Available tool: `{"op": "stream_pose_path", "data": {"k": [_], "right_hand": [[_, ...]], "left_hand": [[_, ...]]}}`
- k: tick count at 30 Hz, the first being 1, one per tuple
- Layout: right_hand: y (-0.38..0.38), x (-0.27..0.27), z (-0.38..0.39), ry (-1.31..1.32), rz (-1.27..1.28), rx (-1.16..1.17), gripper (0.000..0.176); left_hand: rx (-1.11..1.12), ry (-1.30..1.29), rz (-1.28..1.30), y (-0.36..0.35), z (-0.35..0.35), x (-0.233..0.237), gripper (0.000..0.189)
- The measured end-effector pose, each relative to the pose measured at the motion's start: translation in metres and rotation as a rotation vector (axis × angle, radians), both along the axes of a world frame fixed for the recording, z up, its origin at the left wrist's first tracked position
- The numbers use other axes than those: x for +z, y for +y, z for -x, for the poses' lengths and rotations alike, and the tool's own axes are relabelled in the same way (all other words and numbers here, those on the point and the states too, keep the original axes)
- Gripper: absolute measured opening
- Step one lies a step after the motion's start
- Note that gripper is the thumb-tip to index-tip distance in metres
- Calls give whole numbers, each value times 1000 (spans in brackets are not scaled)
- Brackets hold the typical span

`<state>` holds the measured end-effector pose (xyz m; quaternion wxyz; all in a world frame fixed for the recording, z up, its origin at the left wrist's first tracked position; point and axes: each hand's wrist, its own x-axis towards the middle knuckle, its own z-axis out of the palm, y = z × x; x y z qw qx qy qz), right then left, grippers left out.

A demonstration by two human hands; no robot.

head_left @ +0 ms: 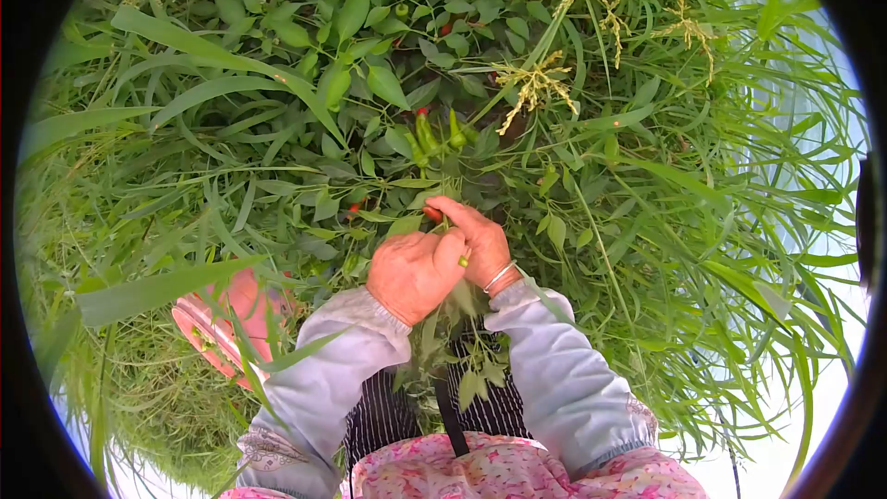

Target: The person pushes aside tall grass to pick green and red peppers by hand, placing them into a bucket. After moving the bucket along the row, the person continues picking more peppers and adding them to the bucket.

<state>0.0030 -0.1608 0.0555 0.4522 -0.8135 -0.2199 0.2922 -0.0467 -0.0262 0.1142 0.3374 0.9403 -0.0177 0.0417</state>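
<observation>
My left hand (pixel 414 275) is closed, with its thumb pressed toward my right hand; what lies inside its fingers is hidden. A small green tip (pixel 464 261) shows between the two hands. My right hand (pixel 479 242) is closed beside it, its fingers bent around a red chili pepper (pixel 432 213) on the plant. Just beyond my fingertips, a cluster of green chili peppers (pixel 427 136) points upward among the leaves. Leafy stems (pixel 476 371) hang below my hands in front of my striped trousers.
To the left, a pink container (pixel 217 323) stands in the grass, with several small peppers at its edge. Long grass blades (pixel 199 291) cross over it and my left sleeve. Yellowish seed heads (pixel 536 88) lean in from above. Pale sheeting (pixel 813 92) lies along the right side.
</observation>
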Motion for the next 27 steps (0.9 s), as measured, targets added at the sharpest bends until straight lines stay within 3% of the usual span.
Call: {"op": "stream_pose_path", "data": {"k": [2,5,6,9,11,14,18,21,22,25,27], "right_hand": [[-1,-1,-1,1,112,58,56],[4,-13,7,30,39,-30,55],[3,-10,6,-20,64,-10,55],[4,-13,14,-137,169,-7,56],[7,-10,9,-56,171,3,57],[9,-9,13,-37,195,10,58],[10,-12,15,-32,180,15,51],[12,-13,16,-1,177,9,50],[12,-13,16,7,187,7,50],[14,-15,16,-24,196,2,52],[15,-16,18,-54,208,8,53]], "left_hand": [[-2,-39,61,3,-3,21,26],[-115,-42,212,-1,-9,56,25],[-8,41,265,2,-13,52,23],[550,632,1179,32,-27,14,18],[659,829,1336,52,-41,-12,16],[699,883,1510,63,-48,-59,15],[929,877,1229,61,-65,-80,21],[984,885,1122,52,-70,-92,22],[947,872,1215,52,-73,-92,29],[884,741,1054,43,-82,-82,42],[871,806,899,42,-86,-93,57]]}}
